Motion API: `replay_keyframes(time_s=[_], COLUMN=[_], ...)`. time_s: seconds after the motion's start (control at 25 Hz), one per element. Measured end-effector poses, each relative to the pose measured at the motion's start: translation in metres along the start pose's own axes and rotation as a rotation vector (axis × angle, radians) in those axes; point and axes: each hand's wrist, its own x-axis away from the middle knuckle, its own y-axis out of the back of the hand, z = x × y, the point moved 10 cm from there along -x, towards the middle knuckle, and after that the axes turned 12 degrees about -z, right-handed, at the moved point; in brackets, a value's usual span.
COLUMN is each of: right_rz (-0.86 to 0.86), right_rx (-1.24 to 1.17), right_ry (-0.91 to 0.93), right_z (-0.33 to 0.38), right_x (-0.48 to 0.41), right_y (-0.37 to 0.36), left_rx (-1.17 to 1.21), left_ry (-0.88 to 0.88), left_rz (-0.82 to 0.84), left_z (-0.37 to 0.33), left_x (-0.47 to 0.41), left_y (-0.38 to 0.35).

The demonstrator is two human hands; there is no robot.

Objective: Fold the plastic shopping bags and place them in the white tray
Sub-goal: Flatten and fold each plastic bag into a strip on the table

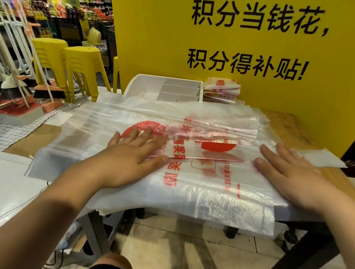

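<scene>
**Both hands flat on a plastic bag at the counter**

The left hand [134, 151] lies palm down on a translucent plastic shopping bag with red print [206, 179]. Its fingers [147, 135] are straight and slightly spread, pressing the film and gripping nothing. The right hand [288, 173] presses the same bag's right end, its fingers [268, 155] also straight and close together. A folded edge of the bag runs between the two hands.

The bag lies on top of a loose pile of similar clear bags [111, 112] that covers most of the wooden counter [290, 126] and hangs over its near edge.

Behind the pile sits the white plastic tray [142, 84], where only its white dividers and walls show. A small stack of folded red-printed bags [221, 90] stands just right of the tray, outside it, against the yellow wall [163, 31].
</scene>
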Motion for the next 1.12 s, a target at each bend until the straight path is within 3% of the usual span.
replay_keyframes(time_s=[0.12,0.24,0.36,0.6,0.68,0.8,0.88,0.96,1.12], right_rz=[0.017,-0.099,-0.193,-0.433,-0.400,-0.208,-0.173,-0.166,-0.032], right_rx=[0.005,0.158,0.080,0.001,-0.149,-0.511,-0.862,-1.152,-1.361], right_ry=[-0.023,0.119,0.331,0.516,0.476,0.331,0.162,-0.021,-0.128], right_z=[0.003,0.026,0.065,0.113,0.114,0.116,0.114,0.114,0.138], right_x=[-0.001,-0.004,-0.002,-0.003,-0.005,-0.007,-0.013,-0.021,-0.023], right_y=[0.007,0.028,0.040,0.066,0.084,0.101,0.108,0.104,0.073], left_rx=[0.129,-0.065,-0.230,-0.162,-0.129,0.040,0.323,0.635,1.072], left_ry=[-0.042,-0.196,-0.295,-0.256,-0.225,-0.165,-0.119,-0.073,-0.009], left_rz=[-0.124,-0.181,-0.199,-0.520,-0.697,-0.904,-0.835,-0.626,-0.382], left_z=[0.000,-0.014,-0.031,-0.038,-0.035,-0.043,-0.061,-0.086,-0.115], left_x=[-0.001,-0.003,-0.002,-0.007,-0.005,0.018,0.030,0.037,0.061], left_y=[0.013,0.030,0.043,0.100,0.125,0.150,0.143,0.118,0.075])
